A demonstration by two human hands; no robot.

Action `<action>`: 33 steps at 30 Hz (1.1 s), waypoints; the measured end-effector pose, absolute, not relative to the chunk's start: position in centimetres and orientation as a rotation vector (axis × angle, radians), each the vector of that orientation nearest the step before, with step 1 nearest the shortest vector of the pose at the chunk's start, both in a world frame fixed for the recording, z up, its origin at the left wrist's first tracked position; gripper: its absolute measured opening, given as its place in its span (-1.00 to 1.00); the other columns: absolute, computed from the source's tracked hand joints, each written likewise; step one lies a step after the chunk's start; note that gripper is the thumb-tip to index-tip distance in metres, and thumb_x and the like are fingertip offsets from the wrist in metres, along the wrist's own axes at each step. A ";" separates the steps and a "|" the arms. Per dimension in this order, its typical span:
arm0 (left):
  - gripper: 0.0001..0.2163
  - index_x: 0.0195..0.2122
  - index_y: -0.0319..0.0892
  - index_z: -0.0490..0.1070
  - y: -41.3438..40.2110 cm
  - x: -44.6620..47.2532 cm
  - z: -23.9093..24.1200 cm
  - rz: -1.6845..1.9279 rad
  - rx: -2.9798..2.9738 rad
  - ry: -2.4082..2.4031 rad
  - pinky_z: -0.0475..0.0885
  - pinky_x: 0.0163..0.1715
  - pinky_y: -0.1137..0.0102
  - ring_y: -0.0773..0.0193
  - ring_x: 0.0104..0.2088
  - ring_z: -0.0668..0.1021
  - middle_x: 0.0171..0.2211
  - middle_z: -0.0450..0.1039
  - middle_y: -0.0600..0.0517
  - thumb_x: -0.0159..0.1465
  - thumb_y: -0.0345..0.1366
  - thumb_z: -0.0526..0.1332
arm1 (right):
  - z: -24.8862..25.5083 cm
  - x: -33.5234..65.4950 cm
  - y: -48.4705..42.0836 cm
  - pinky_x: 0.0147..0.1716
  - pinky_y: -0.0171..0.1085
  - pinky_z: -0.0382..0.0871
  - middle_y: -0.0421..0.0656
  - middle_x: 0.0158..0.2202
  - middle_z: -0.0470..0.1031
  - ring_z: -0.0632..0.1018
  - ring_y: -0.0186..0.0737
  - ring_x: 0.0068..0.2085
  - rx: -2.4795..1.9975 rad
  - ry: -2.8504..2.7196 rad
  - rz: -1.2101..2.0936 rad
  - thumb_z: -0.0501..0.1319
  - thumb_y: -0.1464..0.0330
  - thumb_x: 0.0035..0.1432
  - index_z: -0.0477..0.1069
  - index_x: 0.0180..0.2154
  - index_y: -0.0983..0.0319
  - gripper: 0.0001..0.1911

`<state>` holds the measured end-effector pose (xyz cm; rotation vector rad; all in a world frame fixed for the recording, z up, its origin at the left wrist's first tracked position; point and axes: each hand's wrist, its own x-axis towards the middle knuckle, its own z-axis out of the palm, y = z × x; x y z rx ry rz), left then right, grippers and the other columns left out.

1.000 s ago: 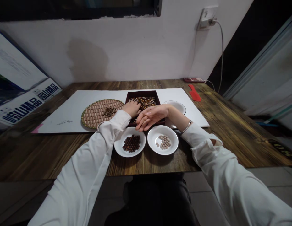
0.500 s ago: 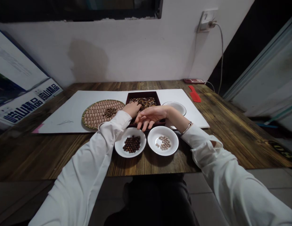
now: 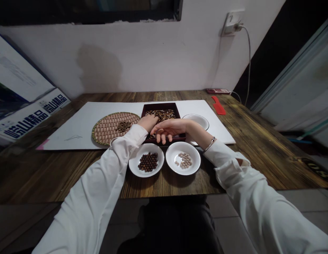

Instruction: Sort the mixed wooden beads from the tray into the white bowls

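Left hand (image 3: 148, 123), loosely curled, and right hand (image 3: 167, 128), fingers half open, rest at a dark tray (image 3: 161, 104) of mixed beads (image 3: 161, 113); any grip cannot be determined.

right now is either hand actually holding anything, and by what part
Cannot be told for sure: the left hand and right hand lie over the dark tray of beads, with no bead visibly gripped.

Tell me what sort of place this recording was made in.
Probably a small craft workroom for beadwork: a woven round tray and a dark tray of mixed beads sit on a plank table, beside a white dish of pale beads, with printed cartons leaning against a bare wall.
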<state>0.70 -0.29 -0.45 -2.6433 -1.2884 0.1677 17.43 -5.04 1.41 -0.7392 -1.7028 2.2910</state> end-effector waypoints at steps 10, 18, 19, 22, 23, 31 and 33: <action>-0.75 0.03 -0.33 0.40 -1.6 0.9 1.1 0.254 -2.673 -1.326 0.44 0.01 0.28 0.00 0.09 0.53 0.04 0.46 -0.23 0.35 -0.40 0.14 | 1.0 17.2 -4.5 -0.58 -0.42 0.46 -0.12 -0.37 0.64 0.59 -0.33 -0.50 -0.819 -1.659 2.216 0.07 0.40 0.31 0.43 -0.11 0.32 -0.78; -0.74 0.03 -0.32 0.41 -1.4 1.1 0.5 0.232 -2.636 -1.337 0.43 0.04 0.25 -0.02 0.12 0.50 0.04 0.46 -0.24 0.37 -0.40 0.09 | 0.7 16.7 -4.7 -0.40 -0.38 0.51 -0.12 -0.38 0.63 0.59 -0.32 -0.43 -1.023 -1.666 2.045 0.18 0.35 0.26 0.53 -0.29 0.31 -0.81; -0.74 0.03 -0.32 0.42 -1.3 1.1 0.4 0.228 -2.637 -1.332 0.43 0.04 0.24 -0.02 0.11 0.51 0.04 0.46 -0.24 0.36 -0.40 0.10 | 0.5 16.6 -4.6 -0.37 -0.38 0.52 -0.12 -0.37 0.63 0.60 -0.32 -0.40 -1.040 -1.684 2.019 0.18 0.37 0.25 0.54 -0.30 0.30 -0.82; -0.75 0.01 -0.30 0.42 -1.2 1.0 0.3 0.210 -2.649 -1.322 0.43 0.04 0.23 -0.03 0.09 0.52 0.04 0.46 -0.22 0.36 -0.38 0.11 | 0.0 16.4 -4.5 -0.33 -0.39 0.52 -0.13 -0.34 0.63 0.61 -0.32 -0.36 -1.045 -1.720 1.980 0.19 0.40 0.24 0.58 -0.28 0.30 -0.81; -0.76 0.01 -0.30 0.42 -1.1 1.0 0.3 0.200 -2.655 -1.319 0.43 0.03 0.22 -0.03 0.09 0.52 0.05 0.46 -0.22 0.36 -0.37 0.11 | -0.1 16.4 -4.4 -0.32 -0.40 0.52 -0.13 -0.33 0.63 0.61 -0.32 -0.35 -1.042 -1.730 1.968 0.19 0.40 0.24 0.58 -0.27 0.30 -0.81; -0.75 0.02 -0.27 0.41 -1.1 1.2 0.4 0.071 -2.689 -1.288 0.41 0.01 0.23 0.00 0.07 0.52 0.03 0.47 -0.20 0.35 -0.32 0.16 | 0.4 16.3 -4.8 -0.31 -0.42 0.52 -0.15 -0.29 0.65 0.60 -0.34 -0.32 -1.114 -1.851 1.847 0.19 0.40 0.24 0.61 -0.28 0.27 -0.80; -0.76 0.01 -0.26 0.42 -1.1 1.2 0.4 0.029 -2.690 -1.272 0.41 0.02 0.23 0.01 0.06 0.52 0.03 0.47 -0.19 0.37 -0.32 0.12 | 0.7 16.3 -5.1 -0.29 -0.43 0.52 -0.16 -0.30 0.65 0.60 -0.35 -0.31 -1.142 -1.845 1.833 0.16 0.42 0.25 0.61 -0.27 0.27 -0.78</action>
